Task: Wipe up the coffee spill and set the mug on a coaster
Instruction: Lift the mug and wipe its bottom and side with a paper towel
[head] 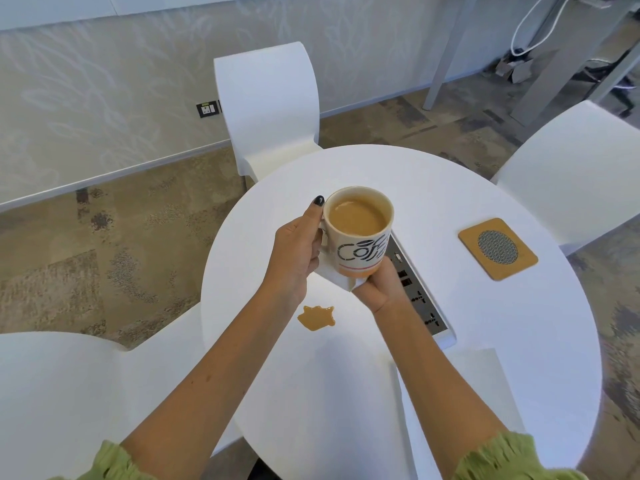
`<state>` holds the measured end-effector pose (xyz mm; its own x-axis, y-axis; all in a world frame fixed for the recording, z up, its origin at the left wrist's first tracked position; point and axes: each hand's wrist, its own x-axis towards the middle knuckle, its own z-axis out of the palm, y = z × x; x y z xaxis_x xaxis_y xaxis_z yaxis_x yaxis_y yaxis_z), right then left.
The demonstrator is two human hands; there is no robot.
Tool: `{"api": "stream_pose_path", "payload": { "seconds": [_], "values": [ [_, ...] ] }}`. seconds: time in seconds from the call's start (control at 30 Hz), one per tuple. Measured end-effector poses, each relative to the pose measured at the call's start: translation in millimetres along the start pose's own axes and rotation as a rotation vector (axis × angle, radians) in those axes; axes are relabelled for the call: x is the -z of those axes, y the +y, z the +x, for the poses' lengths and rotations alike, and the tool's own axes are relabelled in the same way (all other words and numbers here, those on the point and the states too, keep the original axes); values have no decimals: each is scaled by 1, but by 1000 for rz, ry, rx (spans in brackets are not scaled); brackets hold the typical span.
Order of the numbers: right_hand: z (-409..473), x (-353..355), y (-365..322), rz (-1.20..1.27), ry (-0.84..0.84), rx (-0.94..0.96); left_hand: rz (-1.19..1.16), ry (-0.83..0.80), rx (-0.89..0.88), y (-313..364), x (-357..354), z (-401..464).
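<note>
From my head camera, my left hand (294, 251) grips the handle of the coffee mug (358, 233), held above the round white table (485, 341). My right hand (379, 285) curls under the mug's base, pinching a white napkin (341, 277) against it. The coffee spill (317, 317) lies on the table just beneath, and the cork coaster (498, 248) sits well apart to the right.

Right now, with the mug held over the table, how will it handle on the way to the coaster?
The mug looks nearly full of coffee, so it is probably heavy for its size and apt to slosh if tilted. It appears ceramic, so likely rigid but breakable. The left hand holds the handle side and the right hand presses a tissue under it, so slipping seems unlikely.
</note>
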<state>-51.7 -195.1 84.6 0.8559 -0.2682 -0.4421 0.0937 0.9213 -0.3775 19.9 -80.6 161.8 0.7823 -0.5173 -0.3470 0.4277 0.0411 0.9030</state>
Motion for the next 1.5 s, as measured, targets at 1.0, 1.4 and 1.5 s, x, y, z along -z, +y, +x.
{"api": "stream_pose_path", "payload": {
  "seconds": [1.0, 1.4, 1.5],
  "values": [
    [-44, 14, -13, -463, 75, 112, 71, 34, -73, -3, 20, 18],
    [-8, -6, -25, -797, 348, 478, 64, 53, -34, 0, 19, 17],
    [0, -7, -24, -729, 308, 394, 50, 42, -28, 3, 17, 16]
  ]
}}
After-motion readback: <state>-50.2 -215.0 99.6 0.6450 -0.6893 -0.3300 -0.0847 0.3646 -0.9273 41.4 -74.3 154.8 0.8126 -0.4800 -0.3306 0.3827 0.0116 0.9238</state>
